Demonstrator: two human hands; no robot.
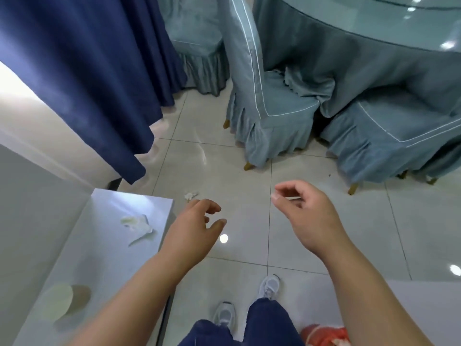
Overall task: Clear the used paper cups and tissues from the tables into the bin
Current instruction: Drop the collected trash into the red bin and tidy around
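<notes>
- The white tabletop [104,245] at the person's left carries the litter in reach. The cloth-draped round table [349,53] across the floor [237,166] shows no litter on the part in view.
- Both hands hang over the floor, apart from each other and holding nothing. The left hand [192,228] is loosely curled just off the tabletop's right edge. The right hand [306,216] has thumb and forefinger close together, with nothing visible between them.
- A paper cup [67,302] lies on its side at the tabletop's near end, towards the left edge. It is probably best gripped round the body with the mouth tipped up, in case dregs remain.
- A crumpled tissue [138,224] sits near the tabletop's right edge, towards the far corner. The left hand is nearest, so gathering the whole wad in one closing grip should avoid leaving shreds.
- A small white scrap [190,196] lies on the floor just beyond that far corner and is worth picking up too.
- No bin is clearly visible. A red object [326,334] by the feet cannot be identified.
</notes>
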